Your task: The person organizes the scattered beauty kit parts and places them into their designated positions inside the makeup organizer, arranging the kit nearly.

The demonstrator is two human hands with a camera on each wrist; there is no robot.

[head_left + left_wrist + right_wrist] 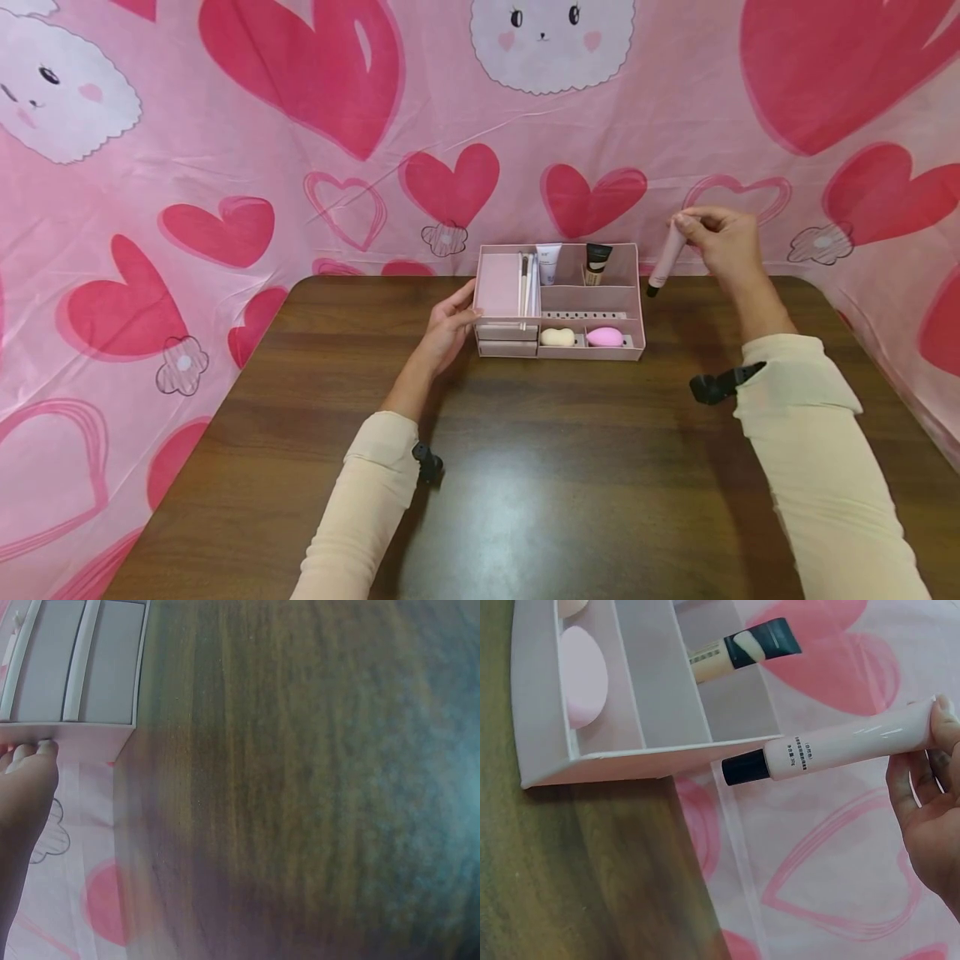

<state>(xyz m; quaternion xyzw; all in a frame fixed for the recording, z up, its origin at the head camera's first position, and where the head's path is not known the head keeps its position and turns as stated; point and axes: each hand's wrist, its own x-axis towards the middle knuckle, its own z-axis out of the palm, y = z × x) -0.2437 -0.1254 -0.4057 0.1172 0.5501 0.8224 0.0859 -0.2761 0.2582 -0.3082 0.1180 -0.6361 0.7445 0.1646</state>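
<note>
A pink makeup organizer (588,353) stands at the back of the table. My left hand (448,327) rests against its left side, the thumb by the front corner; in the left wrist view the fingertips touch the side wall (90,739). Up to the right of the organizer, my right hand (723,242) pinches a pale pink squeeze tube (666,260) by its flat end. The tube slants with its black cap (745,768) lowest, and the cap overlaps the organizer's edge in the right wrist view. Small dark print shows on the tube.
Inside the organizer are a white tube (548,265), a black-and-beige tube (596,265), several brushes (524,279), a cream sponge (557,337) and a pink sponge (604,337). Drawers (508,348) fill its lower left. Heart-patterned cloth (450,100) hangs behind the wooden table (555,467).
</note>
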